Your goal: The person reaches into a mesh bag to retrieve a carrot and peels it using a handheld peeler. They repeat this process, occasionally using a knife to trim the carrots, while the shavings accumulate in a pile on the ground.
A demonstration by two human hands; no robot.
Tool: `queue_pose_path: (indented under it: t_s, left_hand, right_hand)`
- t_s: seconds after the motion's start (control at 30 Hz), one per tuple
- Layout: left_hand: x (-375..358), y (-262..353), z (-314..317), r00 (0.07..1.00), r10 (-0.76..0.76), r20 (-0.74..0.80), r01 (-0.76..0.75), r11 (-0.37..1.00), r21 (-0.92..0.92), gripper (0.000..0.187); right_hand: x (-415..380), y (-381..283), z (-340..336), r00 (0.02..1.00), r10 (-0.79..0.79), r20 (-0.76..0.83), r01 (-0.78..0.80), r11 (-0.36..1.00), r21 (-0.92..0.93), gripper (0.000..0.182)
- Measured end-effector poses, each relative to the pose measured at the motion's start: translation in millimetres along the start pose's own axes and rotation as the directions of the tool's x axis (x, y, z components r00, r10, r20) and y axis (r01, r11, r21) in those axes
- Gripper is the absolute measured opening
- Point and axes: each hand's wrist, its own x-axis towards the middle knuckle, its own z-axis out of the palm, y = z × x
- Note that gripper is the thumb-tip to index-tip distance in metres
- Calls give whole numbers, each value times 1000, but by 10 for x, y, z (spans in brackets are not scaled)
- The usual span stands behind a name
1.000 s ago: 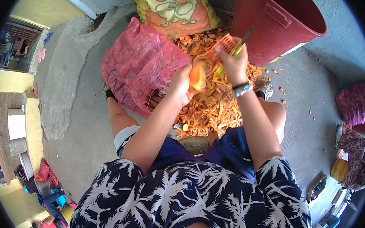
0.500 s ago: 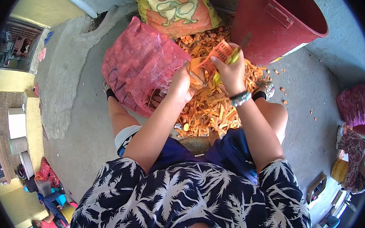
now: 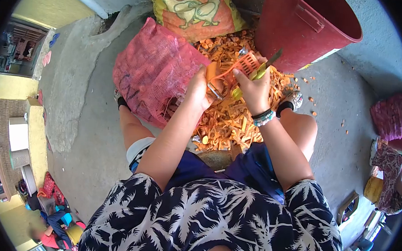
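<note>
Over the heap, my left hand is closed on a carrot, which its fingers partly cover. My right hand grips an orange peeler by its slotted handle. The peeler's curved head and metal blade overlap the carrot in this view. Also in the right hand is a knife with a yellow-green handle, its dark blade pointing up and right. Beneath both hands lies a heap of orange peelings and cut carrot pieces.
A pink mesh sack, bulging with contents, lies left of the heap. Behind stand a yellow and orange sack printed with birds and a tall red bin. Scraps dot the floor at right. A purple mesh sack leans farther right. People sit at both lower edges.
My right hand has turned slightly, so the knife blade and slotted peeler handle show more clearly. The peeler's head has shifted a little at the carrot. Both hands keep their hold.
</note>
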Motion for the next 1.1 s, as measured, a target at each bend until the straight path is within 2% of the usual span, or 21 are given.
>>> queue_pose_path:
  t_s: [0.07,0.13,0.17,0.23,0.3,0.37,0.4,0.43,0.53,0.57,0.63,0.7,0.73,0.77,0.8,0.83,0.9,0.93,1.03,1.07,1.1]
  left_hand:
    - [-78,-33,118,999,-34,-26,34,999,-22,39]
    - [-117,-32,89,999,-39,-1,39,999,13,40]
    - [-130,-7,-8,999,-36,-1,36,999,17,40]
    - [-197,45,-158,948,-221,228,198,973,118,42]
    - [-274,65,-85,972,-171,161,148,978,144,43]
    - [-261,116,-45,984,-159,74,165,984,-73,43]
    - [-293,168,25,990,-139,-5,138,989,-61,43]
    - [-225,155,-21,991,-137,2,137,988,-65,43]
    - [185,-16,-446,931,-100,352,179,964,-199,37]
    - [148,-32,-355,930,-107,352,186,962,-198,37]
    - [-47,-14,26,994,-105,40,108,992,-68,37]
    - [-140,10,106,991,-130,26,131,989,-68,35]
    - [-148,34,39,975,-193,107,197,980,-33,37]
    - [-149,60,-37,949,-254,184,257,966,9,40]
    - [-144,58,-140,909,-322,264,322,946,45,44]
    - [-195,83,-145,912,-320,256,319,947,49,44]
    - [-287,131,-128,897,-319,306,333,943,6,44]
    - [-243,134,-168,890,-333,310,365,929,-51,44]
    - [-176,117,-226,912,-292,289,326,942,-80,41]
    - [-179,117,-190,926,-233,298,246,969,-5,40]
    - [-198,98,-153,923,-239,301,252,968,-5,40]
  right_hand:
    - [82,9,-15,999,-7,32,8,1000,-27,50]
    - [259,-70,29,974,222,56,-212,967,-142,45]
    - [390,21,10,974,219,56,-210,968,-137,45]
    - [694,314,-121,996,48,-80,-65,972,-224,41]
    - [794,332,-200,975,128,-181,-160,971,-177,41]
    - [702,173,-199,975,141,-171,-165,977,-138,41]
    - [589,-29,-105,976,177,-128,-190,976,-101,42]
    - [459,-145,-32,973,212,-86,-218,973,-69,44]
    - [51,-123,35,995,92,32,-93,996,12,53]
    - [-22,-57,17,997,37,68,-36,999,-29,52]
    - [42,-44,-36,990,78,119,-66,993,-103,49]
    - [226,-115,-24,984,148,101,-138,986,-98,47]
    - [346,-128,-4,973,216,87,-208,974,-89,45]
    - [497,-62,-73,979,200,38,-199,979,-38,43]
    - [683,108,-175,997,71,-24,-73,993,-97,42]
    - [794,247,-265,995,-61,-81,47,986,-161,41]
    - [787,119,-298,987,74,-144,-79,997,-25,40]
    - [734,71,-284,988,97,-116,-95,995,23,39]
    - [371,-303,-63,997,73,16,-73,996,51,44]
    - [256,-299,-31,997,63,52,-67,994,88,46]
    - [183,-252,-27,995,52,87,-63,990,128,49]
